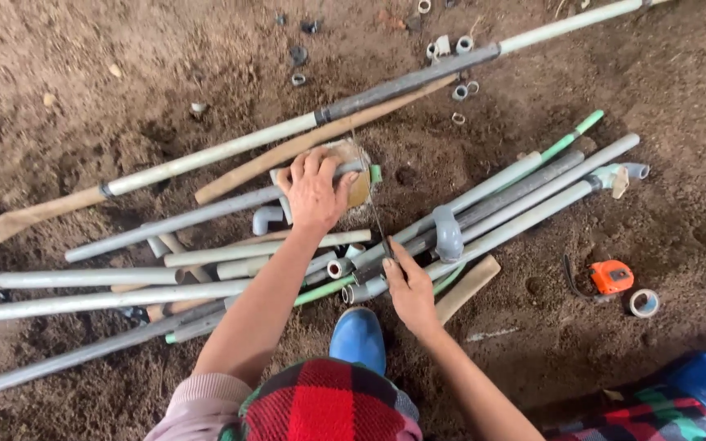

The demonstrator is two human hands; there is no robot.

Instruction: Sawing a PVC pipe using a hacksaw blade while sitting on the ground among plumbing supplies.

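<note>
My left hand (314, 192) presses down on a grey plastic pipe (206, 212) where its end rests on a small wooden block (359, 189). My right hand (408, 287) grips the lower end of a thin saw blade (372, 204). The blade slants up and away across the pipe's end, next to a short green piece (375, 173). Both hands work over a loose heap of grey, white and green pipes (500, 208) lying on bare brown soil.
A long white and grey pipe (402, 83) and a wooden slat (304, 145) cross the ground behind the block. Small pipe fittings (461, 90) are scattered at the top. An orange tape measure (612, 276) and a tape roll (644, 302) lie right. My blue boot (359, 336) stands below the hands.
</note>
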